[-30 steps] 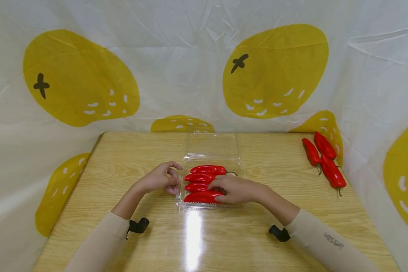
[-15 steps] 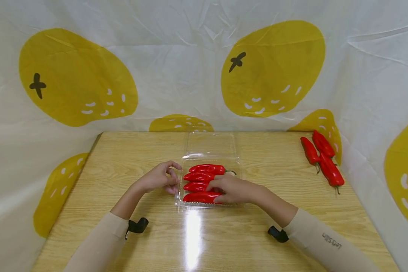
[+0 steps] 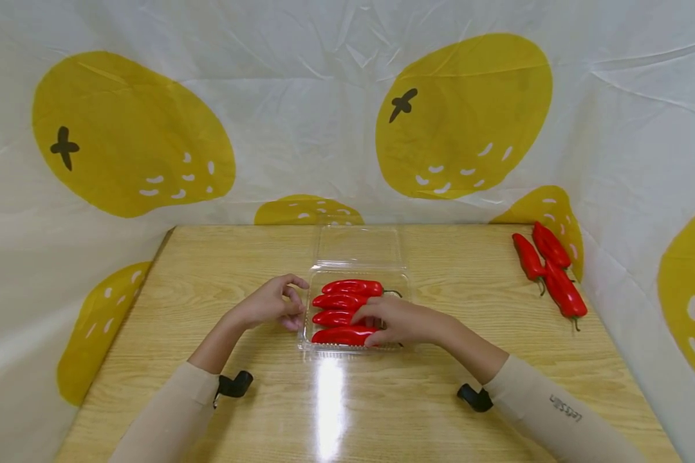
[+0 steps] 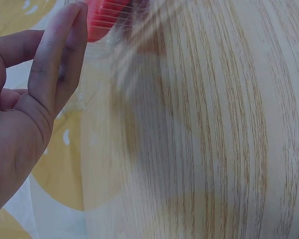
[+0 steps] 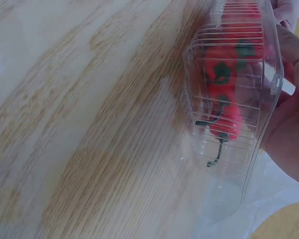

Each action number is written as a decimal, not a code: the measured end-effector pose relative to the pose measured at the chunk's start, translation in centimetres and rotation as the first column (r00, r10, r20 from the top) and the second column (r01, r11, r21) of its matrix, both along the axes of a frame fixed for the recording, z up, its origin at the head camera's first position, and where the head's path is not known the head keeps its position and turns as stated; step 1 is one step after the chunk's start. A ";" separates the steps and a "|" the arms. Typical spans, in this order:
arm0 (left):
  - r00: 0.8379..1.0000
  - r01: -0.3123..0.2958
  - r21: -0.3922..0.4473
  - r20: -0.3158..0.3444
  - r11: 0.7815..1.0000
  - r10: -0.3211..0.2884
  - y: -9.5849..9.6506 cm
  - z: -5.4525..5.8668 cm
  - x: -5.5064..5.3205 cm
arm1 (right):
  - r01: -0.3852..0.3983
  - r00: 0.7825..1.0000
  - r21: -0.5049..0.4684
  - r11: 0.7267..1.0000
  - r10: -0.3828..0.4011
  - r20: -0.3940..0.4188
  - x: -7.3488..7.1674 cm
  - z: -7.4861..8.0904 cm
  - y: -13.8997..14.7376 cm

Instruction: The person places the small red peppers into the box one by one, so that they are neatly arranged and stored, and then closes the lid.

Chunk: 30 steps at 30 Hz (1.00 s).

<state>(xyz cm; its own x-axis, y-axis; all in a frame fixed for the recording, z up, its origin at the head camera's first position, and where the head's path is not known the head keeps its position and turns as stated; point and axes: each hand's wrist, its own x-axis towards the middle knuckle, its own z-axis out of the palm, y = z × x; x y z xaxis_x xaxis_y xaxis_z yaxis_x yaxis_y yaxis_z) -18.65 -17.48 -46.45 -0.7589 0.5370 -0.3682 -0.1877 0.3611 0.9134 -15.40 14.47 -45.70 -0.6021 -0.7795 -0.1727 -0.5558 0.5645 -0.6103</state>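
Observation:
A clear plastic clamshell box [image 3: 305, 325] lies on the table with its lid [image 3: 359, 246] tipped back. Several red peppers sit in it side by side, their stems to the right. My right hand [image 3: 402, 319] reaches in from the right, thumb and fingers about the nearest red pepper [image 3: 338, 335]; its grip is partly hidden. At the box's left wall is my left hand [image 3: 272, 302], fingers loosely bent and holding nothing. In the left wrist view its fingers [image 4: 57, 59] reach to the box's edge. Green stems [image 5: 219, 149] show through the box wall in the right wrist view.
Three more red peppers [image 3: 550, 276] lie together at the table's back right corner. A white curtain [image 3: 307, 141] with yellow fruit prints stands behind and at both sides of the wooden table [image 3: 237, 257].
The view has shifted very slightly. Both hands, the box and the peppers keep nearly the same places.

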 end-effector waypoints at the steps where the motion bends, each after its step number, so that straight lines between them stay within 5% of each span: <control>1: 1.000 0.001 0.000 -0.001 1.000 -0.001 0.0 0.0 0.0 | 0.003 1.000 -0.007 1.000 -0.003 0.009 -0.1 0.0 0.1; 16: 1.000 0.005 0.003 -0.009 1.000 -0.005 0.0 0.0 0.1 | 0.017 0.997 -0.048 0.999 -0.014 0.074 -0.1 0.6 0.9; 30: 1.000 -0.001 0.013 -0.002 1.000 0.001 -0.1 -0.1 0.1 | 0.130 0.989 -0.141 0.981 -0.118 0.090 -0.5 2.1 3.9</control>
<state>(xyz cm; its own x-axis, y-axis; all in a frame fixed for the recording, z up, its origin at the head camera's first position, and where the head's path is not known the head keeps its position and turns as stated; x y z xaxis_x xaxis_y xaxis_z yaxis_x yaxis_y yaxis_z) -18.55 -17.56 -46.58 -0.7602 0.5410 -0.3598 -0.1863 0.3490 0.9184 -15.90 18.41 -43.65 -0.6845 -0.7199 -0.1149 -0.4323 0.5277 -0.7312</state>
